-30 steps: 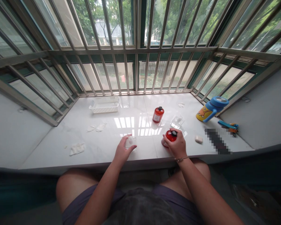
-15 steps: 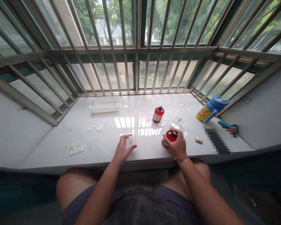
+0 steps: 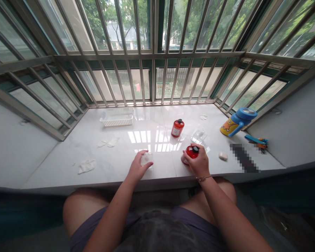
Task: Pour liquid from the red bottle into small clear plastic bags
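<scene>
Head view, ledge (image 3: 163, 161): open room runs from rear bottle (image 3: 177, 128) to front edge (image 3: 162, 178).
Held bottle (image 3: 191, 152): red, black-capped, gripped by right hand (image 3: 201, 163), front-right of rear bottle.
Box (image 3: 146, 159): transparent, squarish, gripped between left hand (image 3: 138, 166) thumb and fingers, front-left of rear bottle.
Label (image 3: 176, 132): white, on rear bottle; print illegible.

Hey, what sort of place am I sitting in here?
Probably a bay window nook in a home: metal bars line the panes, trees show outside, and a cartoon-patterned bottle stands on the white sill.
</scene>
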Demonstrator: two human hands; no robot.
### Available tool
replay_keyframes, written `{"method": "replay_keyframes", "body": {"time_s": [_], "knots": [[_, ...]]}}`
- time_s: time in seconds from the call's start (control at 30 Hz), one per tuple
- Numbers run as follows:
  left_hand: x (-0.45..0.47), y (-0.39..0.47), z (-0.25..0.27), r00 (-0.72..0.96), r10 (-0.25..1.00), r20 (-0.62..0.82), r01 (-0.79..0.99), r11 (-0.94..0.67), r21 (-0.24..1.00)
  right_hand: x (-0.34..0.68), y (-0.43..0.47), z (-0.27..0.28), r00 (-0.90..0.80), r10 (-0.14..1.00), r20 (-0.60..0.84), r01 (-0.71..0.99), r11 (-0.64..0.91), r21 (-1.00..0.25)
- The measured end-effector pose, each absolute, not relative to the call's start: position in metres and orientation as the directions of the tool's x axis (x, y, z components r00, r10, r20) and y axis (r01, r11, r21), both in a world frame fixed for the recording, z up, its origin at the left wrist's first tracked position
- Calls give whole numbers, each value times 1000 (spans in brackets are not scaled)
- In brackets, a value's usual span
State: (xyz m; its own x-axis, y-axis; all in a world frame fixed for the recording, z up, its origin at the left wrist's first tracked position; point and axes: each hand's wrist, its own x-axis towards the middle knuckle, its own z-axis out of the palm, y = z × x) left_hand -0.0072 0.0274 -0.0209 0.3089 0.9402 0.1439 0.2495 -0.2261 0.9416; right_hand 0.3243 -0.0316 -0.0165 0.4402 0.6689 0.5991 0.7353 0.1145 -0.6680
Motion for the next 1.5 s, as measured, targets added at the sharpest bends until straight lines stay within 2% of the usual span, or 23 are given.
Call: {"method": "replay_keyframes", "body": {"time_s": [0.1,0.27,0.47,0.67,0.83,1.03,1.27,1.5], "knots": [[-8,28,-19,326,928,181,280,-277,919,324,-31,-17,440,669,599,737,112,-666],[-7,26,-21,280,954,106,239,-176,955,325,-32,-17,440,670,597,735,113,-669],[-8,28,-17,337,926,169,316,-280,907,324,-32,-16,446,673,590,730,108,-675],[-9,28,-19,297,949,109,283,-196,939,324,-32,-15,449,681,579,724,102,-682],[-9,29,-13,347,920,182,327,-301,896,324,-32,-16,445,674,589,734,102,-671],[-9,29,-17,296,946,132,286,-219,933,324,-32,-16,449,673,587,729,104,-676],[-10,31,-12,358,921,153,318,-275,907,323,-32,-15,450,673,587,730,101,-676],[-11,30,-14,315,945,87,330,-195,923,323,-32,-15,450,674,586,729,102,-677]]}}
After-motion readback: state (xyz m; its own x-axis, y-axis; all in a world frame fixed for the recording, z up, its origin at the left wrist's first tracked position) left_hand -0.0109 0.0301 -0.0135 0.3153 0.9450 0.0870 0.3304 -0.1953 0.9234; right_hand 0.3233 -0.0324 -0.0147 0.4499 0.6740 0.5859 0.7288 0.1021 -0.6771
